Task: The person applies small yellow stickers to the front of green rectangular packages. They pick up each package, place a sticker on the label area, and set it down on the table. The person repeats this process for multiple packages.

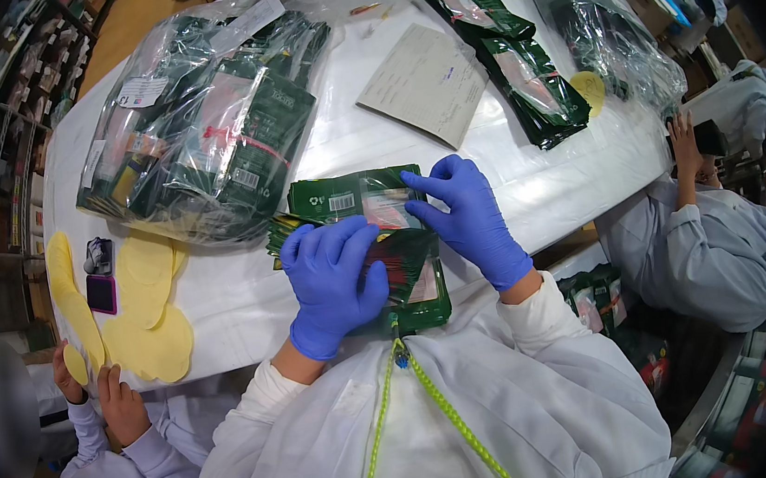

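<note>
In front of me lies a pile of green printed plastic pouches (390,203), with barcodes and clear windows, partly fanned out. My left hand (335,282), in a blue glove, curls over the left side of the fanned pouches (399,262) and holds them. My right hand (468,219), also gloved in blue, has two fingertips at the right edge of the upper pouch. Whether they pinch it I cannot tell. The lowest pouches (437,296) lie against the front of my white coat.
A large clear bag of green pouches (203,125) lies left. Beyond are a handwritten paper sheet (426,84), two pouch stacks (523,77) and another wrapped bundle (602,27). A co-worker's hands (120,403) are near yellow round sheets (155,340); another person (698,241) is right.
</note>
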Demonstrator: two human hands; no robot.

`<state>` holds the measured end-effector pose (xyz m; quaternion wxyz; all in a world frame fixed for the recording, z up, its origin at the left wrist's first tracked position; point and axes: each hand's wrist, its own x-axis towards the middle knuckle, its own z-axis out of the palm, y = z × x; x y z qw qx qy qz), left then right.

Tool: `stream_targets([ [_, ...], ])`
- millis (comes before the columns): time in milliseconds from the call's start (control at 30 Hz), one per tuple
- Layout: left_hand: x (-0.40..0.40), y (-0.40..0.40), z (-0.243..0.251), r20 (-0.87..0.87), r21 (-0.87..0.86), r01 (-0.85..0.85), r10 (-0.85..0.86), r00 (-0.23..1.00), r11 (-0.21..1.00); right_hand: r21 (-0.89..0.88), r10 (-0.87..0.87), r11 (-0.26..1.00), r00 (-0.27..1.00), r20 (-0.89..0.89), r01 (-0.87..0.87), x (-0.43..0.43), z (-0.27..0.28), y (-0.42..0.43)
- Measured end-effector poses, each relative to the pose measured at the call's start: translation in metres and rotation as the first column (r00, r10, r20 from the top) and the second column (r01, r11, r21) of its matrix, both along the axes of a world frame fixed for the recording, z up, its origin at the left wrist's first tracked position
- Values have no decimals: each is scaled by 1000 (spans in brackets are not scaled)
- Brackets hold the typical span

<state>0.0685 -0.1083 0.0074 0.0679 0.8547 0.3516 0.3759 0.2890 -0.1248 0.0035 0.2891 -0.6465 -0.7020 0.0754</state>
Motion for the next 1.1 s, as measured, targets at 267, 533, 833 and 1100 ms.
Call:
stream_targets([
  [267,-1,-1,-3,-10,32,-9,9,1000,999,199,58,978,998,-9,-55,-6,5,3],
  [533,-1,-2,-2,-12,31,-11,12,1000,999,155,149,980,974,-171,-123,-4,3,15],
  [833,0,-3,-5,5,57,-17,17,1000,998,-291,-128,954,778,-615,-74,-10,27,29],
  [1100,2,-8,-3,58,163,-141,134,989,976,-358,-185,900,527,-829,-248,-15,42,21],
])
